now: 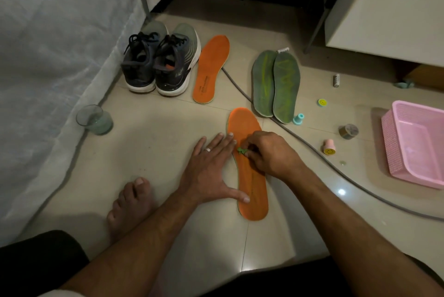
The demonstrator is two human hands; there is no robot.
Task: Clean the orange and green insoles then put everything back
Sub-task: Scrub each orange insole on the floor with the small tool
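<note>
Orange insole (249, 176) lies on the floor tiles (156, 133) — left hand (211, 169) flat, fingers spread, pinning it; right hand (269, 152) pinches a small green piece (241, 151) against it. Farther off — second orange insole (211, 68), green insoles (276, 82), shoes (161, 63).

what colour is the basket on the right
Pink, with a fine mesh-like wall: the basket shows best in the head view.

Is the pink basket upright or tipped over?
Upright: the pink basket sits on the floor with its open side up and the inside bottom visible.
</note>
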